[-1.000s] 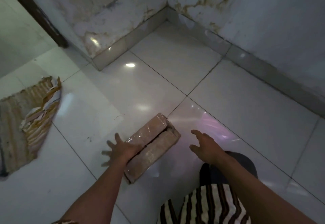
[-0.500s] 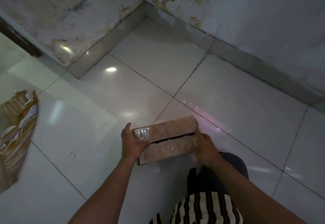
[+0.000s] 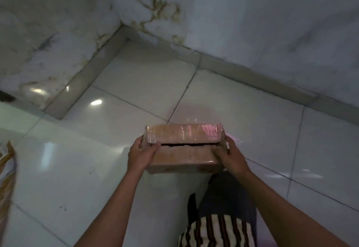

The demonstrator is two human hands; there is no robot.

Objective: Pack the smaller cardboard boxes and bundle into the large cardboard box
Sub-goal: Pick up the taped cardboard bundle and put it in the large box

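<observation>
A bundle of two flat tan cardboard boxes wrapped in clear plastic is held level above the white floor tiles, with a dark gap between the two boxes. My left hand grips its left end, thumb on top. My right hand grips its right end. The large cardboard box is outside this view.
A stained wall corner with a grey skirting lies ahead. The torn edge of a cardboard piece shows at the far left. My knee and striped clothing sit below the bundle.
The bundle lay on the floor under my left hand. Both hands closed on its ends, turned it crosswise and lifted it. The view swung right, toward the wall corner.
</observation>
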